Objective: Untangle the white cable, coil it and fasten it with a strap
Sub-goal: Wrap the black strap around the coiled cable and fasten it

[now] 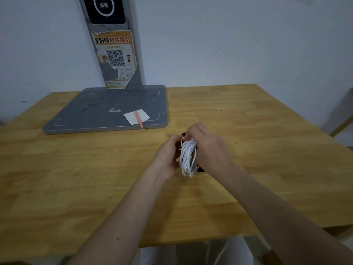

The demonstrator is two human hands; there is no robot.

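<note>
The white cable [188, 156] is gathered into a tight bundle of loops, held upright just above the wooden table [267, 150]. My left hand [168, 155] grips the bundle from its left side. My right hand [206, 144] wraps over the top and right side, fingers curled at the upper end. A black strap [200, 170] peeks out beneath the bundle and again as a dark bit behind my right fingers; most of it is hidden by my hands.
A grey scanner stand [107, 111] with a flat base sits at the back left, its post bearing an orange QR sticker [115, 58]. On the base lie a white paper slip [136, 116] and an orange pen [139, 121]. A white wall stands behind the table.
</note>
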